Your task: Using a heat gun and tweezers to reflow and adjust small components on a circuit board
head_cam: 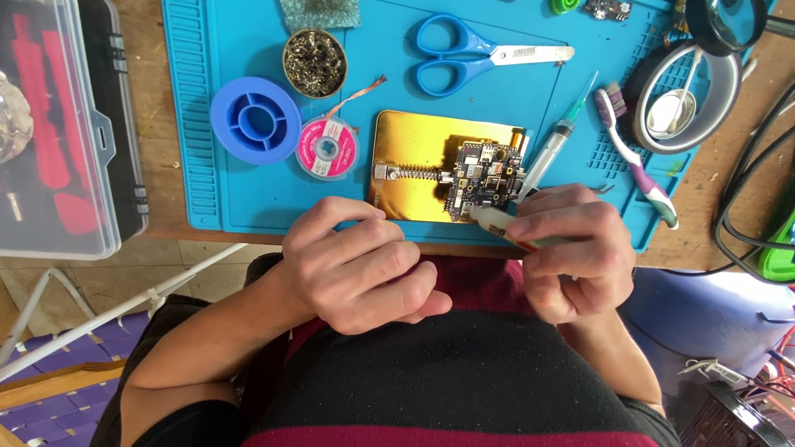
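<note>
Nearest the camera, a lap in a dark top with maroon bands. Left hand (358, 265), curled loosely with fingers folded in, holding nothing that shows, resting at the near edge of the blue work mat (248, 199). Right hand (571, 257), fingers pressed together in a pinch around a pale pen-like tool (497, 222), its whitish tip pointing left and up toward the circuit board (480, 175); whether the tip touches the board cannot be told. Circuit board, small and dark with metal shields, clamped on a gold-coloured holder plate (414, 136) with a spring bar at its left; the plate lies at the mat's near middle, just beyond both hands. Syringe (556, 142), slanted, lying just right of the board, needle end pointing away to the upper right. Pink reel of desoldering braid (328, 147), left of the plate, a strand of copper braid trailing from it. Blue empty spool (255, 120), beside the pink reel. Toothbrush (633, 157), white and purple, at the mat's right side. Round tin of brass wool (315, 62), farther back. Blue-handled scissors (472, 56), closed, at the far middle. Magnifier ring (687, 99), far right. Clear plastic case (54, 132) with red contents, off the mat to the left. Black cables (745, 190) at the far right of the wooden bench.
</note>
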